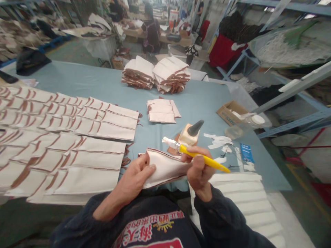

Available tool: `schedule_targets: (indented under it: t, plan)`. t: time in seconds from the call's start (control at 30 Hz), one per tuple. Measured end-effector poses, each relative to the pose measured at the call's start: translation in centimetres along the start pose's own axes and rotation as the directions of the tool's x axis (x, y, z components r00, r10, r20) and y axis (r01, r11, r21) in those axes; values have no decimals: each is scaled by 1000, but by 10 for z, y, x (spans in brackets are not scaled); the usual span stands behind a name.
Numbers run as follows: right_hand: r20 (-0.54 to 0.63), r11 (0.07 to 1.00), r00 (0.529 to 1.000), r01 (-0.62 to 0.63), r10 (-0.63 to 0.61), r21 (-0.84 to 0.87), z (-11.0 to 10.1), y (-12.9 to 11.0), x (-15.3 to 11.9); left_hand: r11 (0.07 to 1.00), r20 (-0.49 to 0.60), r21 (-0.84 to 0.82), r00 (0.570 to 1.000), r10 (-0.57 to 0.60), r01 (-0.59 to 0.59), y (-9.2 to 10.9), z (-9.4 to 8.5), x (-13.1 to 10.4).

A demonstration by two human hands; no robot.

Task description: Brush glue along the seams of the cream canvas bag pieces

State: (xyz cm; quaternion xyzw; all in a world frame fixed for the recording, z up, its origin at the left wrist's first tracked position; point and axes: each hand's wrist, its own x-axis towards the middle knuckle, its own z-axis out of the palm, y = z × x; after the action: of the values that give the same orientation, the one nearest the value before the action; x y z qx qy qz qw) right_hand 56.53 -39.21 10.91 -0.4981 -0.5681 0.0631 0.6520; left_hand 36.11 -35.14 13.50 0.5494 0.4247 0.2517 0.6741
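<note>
My left hand [139, 172] grips the left side of a white fabric piece [165, 168] with brown edges, its thumb on top. Closed round a yellow-handled paintbrush [207, 160] is my right hand [200, 168], which also touches the right end of the piece. The brush's pale, coated bristles point left, above the far edge of the fabric. Just beyond the brush stands a pale bottle [188, 135] with a black conical top. Two similar flat pieces [161, 112] lie farther back on the blue-green table [103, 81].
Overlapping rows of white pieces [95, 155] cover the table's left side. Two tall stacks [170, 70] stand at the back. On the right are a cardboard box [231, 112], white strips [218, 141], a blue card [247, 153] and a row of white panels [248, 199]. A person [151, 32] works beyond.
</note>
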Motion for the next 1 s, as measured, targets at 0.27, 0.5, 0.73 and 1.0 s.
schedule_targets:
  t: [0.27,0.5,0.73,1.0]
  plan:
    - [188,979,973,-159,133,130,-3,-20,13,943,38,310,993,115,-121,13,1,-6]
    - [125,987,990,-88,71,137,3,-19,16,932,18,352,996,86,-86,10,-3,-7]
    - [99,992,993,-68,58,105,10,-20,21,903,9,397,985,172,-162,7,-5,-8]
    - [42,988,993,-110,106,110,-3,-31,17,691,90,582,878,470,-429,-11,-4,-5]
